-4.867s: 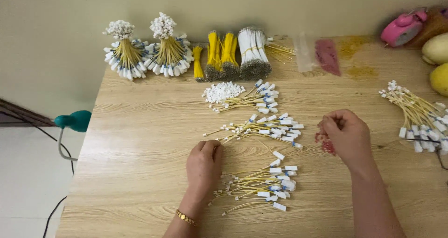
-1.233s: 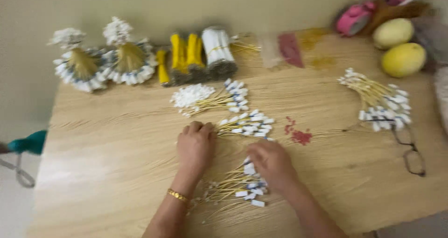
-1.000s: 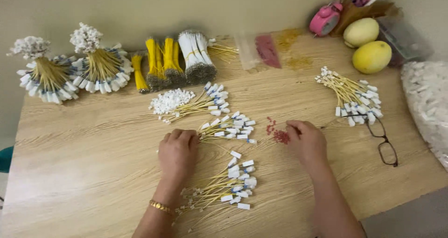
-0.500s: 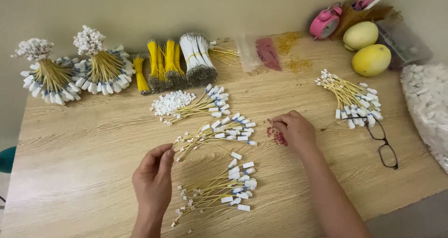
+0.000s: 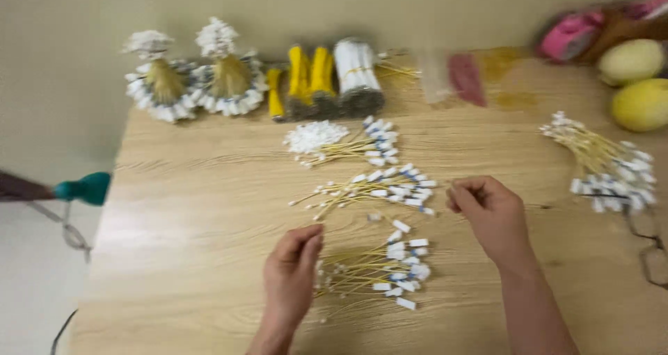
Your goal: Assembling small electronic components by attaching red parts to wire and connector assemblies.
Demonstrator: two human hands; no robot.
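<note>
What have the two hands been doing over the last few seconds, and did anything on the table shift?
The left hand lifted off the middle wire bunch and drew back to the nearest bunch, fingertips at its tips. The right hand went to the nearest bunch, then back out to the right, fingers pinched; the small red bits seen beside it are no longer visible. The wire bunches and the yellow bundles at the back stayed put.

Nearest bundle (image 5: 372,271): thin yellow wires with white tagged ends, loosely fanned, lying flat on the wooden table at 6 o'clock, tags to the right. Middle bundle (image 5: 372,190) of the same kind lies just above it toward 12, spread sideways, tags at its right end.
</note>
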